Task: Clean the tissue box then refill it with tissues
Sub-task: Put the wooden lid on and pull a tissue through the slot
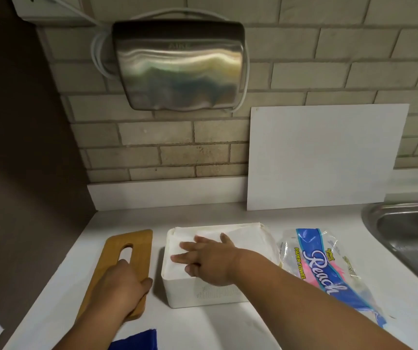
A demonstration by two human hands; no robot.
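Tissue box (202,294) mid-tabletop (202,324), tissues (248,238) stacked to rim, back edge riding over it. Right hand (210,258) on top, grip spread flat, pressing down. Left hand (119,289) on wooden lid (132,238) just beside box, grip curled round near edge, thumb probably underneath, hard to tell. Risk: overfull stack springs up, lid won't seat; top sheet misses slot, bunches, tears.

Both arms reach forward — the left hand (124,286) grips the wooden lid (132,241), the right hand (210,261) lies flat, fingers spread.
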